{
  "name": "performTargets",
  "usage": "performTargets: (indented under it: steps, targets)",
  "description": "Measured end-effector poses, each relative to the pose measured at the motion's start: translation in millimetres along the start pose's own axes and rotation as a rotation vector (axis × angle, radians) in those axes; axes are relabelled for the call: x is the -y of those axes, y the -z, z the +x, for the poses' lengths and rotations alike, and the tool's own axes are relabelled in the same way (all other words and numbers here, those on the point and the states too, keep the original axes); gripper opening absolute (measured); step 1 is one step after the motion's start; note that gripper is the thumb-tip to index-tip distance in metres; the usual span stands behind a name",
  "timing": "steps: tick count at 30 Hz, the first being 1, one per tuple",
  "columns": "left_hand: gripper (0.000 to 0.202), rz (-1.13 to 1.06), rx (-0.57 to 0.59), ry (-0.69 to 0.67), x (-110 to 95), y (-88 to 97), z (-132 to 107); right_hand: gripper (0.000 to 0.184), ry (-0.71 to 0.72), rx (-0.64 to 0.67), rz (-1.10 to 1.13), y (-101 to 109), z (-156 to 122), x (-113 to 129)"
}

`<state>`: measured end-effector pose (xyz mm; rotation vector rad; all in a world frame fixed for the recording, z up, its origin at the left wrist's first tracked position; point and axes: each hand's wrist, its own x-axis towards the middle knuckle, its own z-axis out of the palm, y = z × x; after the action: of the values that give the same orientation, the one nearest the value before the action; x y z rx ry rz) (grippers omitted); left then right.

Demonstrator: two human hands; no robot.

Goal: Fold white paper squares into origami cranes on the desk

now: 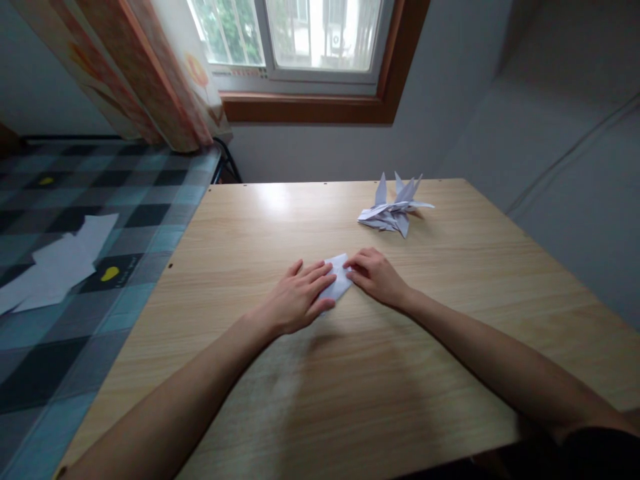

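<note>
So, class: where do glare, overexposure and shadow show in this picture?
Head view: the white-framed glass window is partly washed out; also in the head view, glare whitens the pale wood-grain table near its far edge, and a soft shadow darkens its near side.

– Can any words or numbers be read here?
– No, none. On the checked cloth (45,373) at left, a dark square (131,264) has a yellow shape (110,273) with faint lettering (126,274) beside it, too small to read.
– And at the window (320,33)?
– Tiny marks (243,73) run along the lower frame (320,83), too blurred to make out.
</note>
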<state>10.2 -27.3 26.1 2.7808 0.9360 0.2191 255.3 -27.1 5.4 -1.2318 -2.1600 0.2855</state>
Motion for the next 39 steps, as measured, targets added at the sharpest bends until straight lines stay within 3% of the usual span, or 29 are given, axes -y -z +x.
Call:
performTargets:
  steps: [3,7,9,12,19,22,25,27,29,32,37,39]
  targets:
    - [0.051,0.027,-0.009,-0.001,-1,-1.1,0,0.009,0.100,-0.064,-0.144,-2,-5,7]
    - [0.051,0.037,-0.013,0.002,-2,-2.2,-1,0.018,0.556,0.033,-0.197,0,-19,27]
    - [0.052,0.039,-0.011,-0.001,-1,-2.6,-1,0.021,0.619,0.062,-0.201,1,-25,34]
    - [0.052,0.037,-0.008,-0.005,0,-3.1,-1,0.025,0.574,0.076,-0.205,5,-29,30]
    - [0.057,0.043,0.016,-0.002,2,-3.1,-1,0.029,0.281,0.074,-0.178,14,-26,-5]
    - [0.057,0.039,-0.013,-0.008,3,-4.1,-1,0.031,0.227,0.072,-0.046,11,-23,1]
    - [0.060,0.016,-0.032,-0.006,3,-3.8,-1,0.049,0.100,0.038,0.182,7,-20,13]
    - [0.062,-0.007,-0.033,0.007,2,-2.6,0,0.043,0.032,0.030,0.313,6,-19,18]
    - [0.064,-0.027,-0.033,0.026,1,-1.4,1,0.022,0.055,0.061,0.356,6,-19,19]
    - [0.065,-0.030,-0.068,0.054,-1,-1.4,0,0.027,0.192,0.097,0.249,6,-21,18]
    - [0.068,0.028,-0.255,0.053,0,-4.1,-3,0.029,0.359,0.121,0.004,7,-24,15]
    - [0.064,0.061,-0.254,0.035,1,-4.3,-3,0.029,0.396,0.137,-0.047,8,-22,13]
